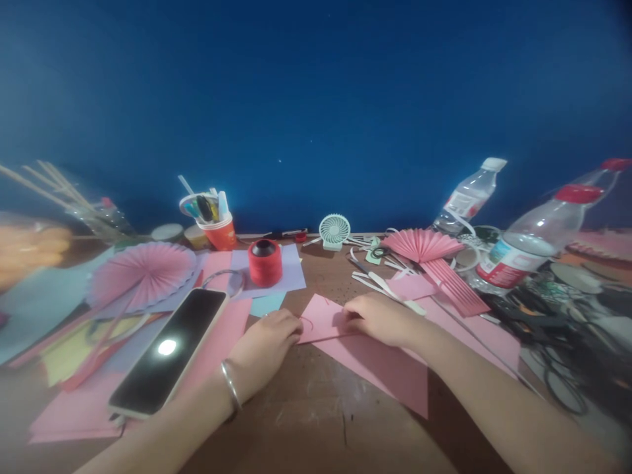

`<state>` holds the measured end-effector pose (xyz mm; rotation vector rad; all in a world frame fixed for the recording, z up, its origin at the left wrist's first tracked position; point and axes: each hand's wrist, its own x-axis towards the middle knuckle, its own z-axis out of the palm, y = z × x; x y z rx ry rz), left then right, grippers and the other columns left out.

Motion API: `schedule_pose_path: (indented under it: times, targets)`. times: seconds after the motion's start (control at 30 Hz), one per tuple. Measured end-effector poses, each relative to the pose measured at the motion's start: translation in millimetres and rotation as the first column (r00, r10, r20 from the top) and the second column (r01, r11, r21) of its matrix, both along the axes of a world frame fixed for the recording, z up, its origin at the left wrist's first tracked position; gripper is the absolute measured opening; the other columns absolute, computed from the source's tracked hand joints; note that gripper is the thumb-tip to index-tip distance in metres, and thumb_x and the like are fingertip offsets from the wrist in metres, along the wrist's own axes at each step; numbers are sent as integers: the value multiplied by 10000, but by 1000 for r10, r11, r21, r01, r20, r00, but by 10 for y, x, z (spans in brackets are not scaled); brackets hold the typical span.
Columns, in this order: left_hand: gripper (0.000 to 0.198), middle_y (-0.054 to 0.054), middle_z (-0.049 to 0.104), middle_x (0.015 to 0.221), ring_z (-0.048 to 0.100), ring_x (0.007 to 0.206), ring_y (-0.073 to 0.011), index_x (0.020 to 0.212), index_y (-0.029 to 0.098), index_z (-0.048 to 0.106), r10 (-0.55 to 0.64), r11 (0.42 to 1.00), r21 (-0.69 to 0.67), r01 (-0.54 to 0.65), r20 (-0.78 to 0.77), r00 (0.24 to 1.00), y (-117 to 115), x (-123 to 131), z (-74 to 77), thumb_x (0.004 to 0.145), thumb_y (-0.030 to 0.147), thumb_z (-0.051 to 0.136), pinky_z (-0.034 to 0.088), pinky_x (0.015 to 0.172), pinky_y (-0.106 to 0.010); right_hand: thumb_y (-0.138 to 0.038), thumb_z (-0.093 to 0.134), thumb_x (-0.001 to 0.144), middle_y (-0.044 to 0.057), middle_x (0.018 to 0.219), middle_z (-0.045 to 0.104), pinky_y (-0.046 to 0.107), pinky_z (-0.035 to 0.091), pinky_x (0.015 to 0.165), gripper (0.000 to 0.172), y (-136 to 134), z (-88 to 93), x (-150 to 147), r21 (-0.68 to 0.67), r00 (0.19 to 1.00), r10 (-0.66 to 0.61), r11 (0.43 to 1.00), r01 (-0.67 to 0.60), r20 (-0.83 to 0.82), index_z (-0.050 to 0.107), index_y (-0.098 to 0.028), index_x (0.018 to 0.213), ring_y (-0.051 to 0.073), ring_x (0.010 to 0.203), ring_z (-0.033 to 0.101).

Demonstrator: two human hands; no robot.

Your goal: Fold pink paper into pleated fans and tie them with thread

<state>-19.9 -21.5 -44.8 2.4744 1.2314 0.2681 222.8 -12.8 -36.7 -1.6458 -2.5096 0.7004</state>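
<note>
A small folded piece of pink paper (320, 319) lies between my two hands, over a larger pink sheet (385, 368) on the wooden table. A short curved red line, perhaps a piece of thread, shows on it. My left hand (271, 345), with a silver bangle at the wrist, is closed at the paper's left corner. Across from it, my right hand (378, 319) has its fingers curled down on the paper's right side, and the fingertips are partly hidden. Behind my left hand stands a spool of red thread (265, 263) on a lilac sheet (293, 270).
To the left, a phone (170, 352) rests on pink sheets, near a pleated pink paper fan (143, 273). An orange cup (218, 232) of tools and a mini fan (334, 230) stand behind. Rightward are another pleated fan (422, 243), scissors-like tools and plastic bottles (523, 250).
</note>
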Motion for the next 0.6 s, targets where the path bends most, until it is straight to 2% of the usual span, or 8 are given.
schedule_pose_path:
  times: [0.13, 0.27, 0.37, 0.43, 0.53, 0.6]
  targets:
    - [153, -23, 583, 938, 508, 879, -169, 933, 194, 553, -81, 991, 106, 82, -18, 997, 20, -11, 2, 855, 207, 422, 405, 801, -328, -306, 469, 809, 43, 815, 651, 275, 334, 632, 193, -8, -32, -16, 68, 999, 50, 996, -49, -4, 641, -223, 779, 184, 758, 569]
    - [136, -27, 578, 930, 517, 869, -161, 892, 197, 558, -152, 974, 165, 155, -31, 988, 37, -39, -37, 853, 254, 441, 418, 780, -301, -312, 497, 782, 31, 808, 654, 272, 322, 599, 163, -15, -60, -19, 69, 1000, 3, 998, -5, 21, 641, -234, 781, 194, 745, 570]
    - [184, -40, 583, 933, 522, 870, -154, 958, 190, 546, -171, 960, 214, 181, -63, 983, 34, -44, -58, 880, 243, 388, 418, 768, -287, -284, 515, 769, 32, 846, 647, 263, 312, 580, 147, -44, -24, -30, 107, 1000, -21, 994, 21, 0, 636, -231, 835, 184, 739, 564]
    - [215, -45, 589, 918, 522, 868, -159, 977, 193, 555, -171, 945, 262, 197, -119, 978, 27, -35, -60, 889, 237, 363, 414, 748, -289, -234, 487, 791, 26, 896, 636, 262, 318, 606, 171, -80, 30, -48, 179, 997, 60, 982, -52, -40, 626, -236, 891, 166, 757, 554]
    - [234, -46, 598, 867, 515, 861, -174, 941, 205, 595, -148, 919, 336, 208, -194, 970, 8, -9, -44, 886, 239, 370, 393, 731, -305, -109, 432, 800, 20, 906, 628, 295, 306, 711, 252, -141, 113, -92, 354, 963, 268, 899, -257, 18, 633, -233, 888, 166, 847, 518]
    - [227, -47, 597, 902, 500, 890, -182, 922, 217, 610, -129, 905, 377, 197, -199, 972, -9, 10, -27, 879, 237, 389, 372, 751, -319, -51, 434, 761, 35, 822, 630, 338, 278, 758, 256, -175, 141, -127, 441, 939, 313, 829, -344, 144, 645, -192, 796, 191, 870, 493]
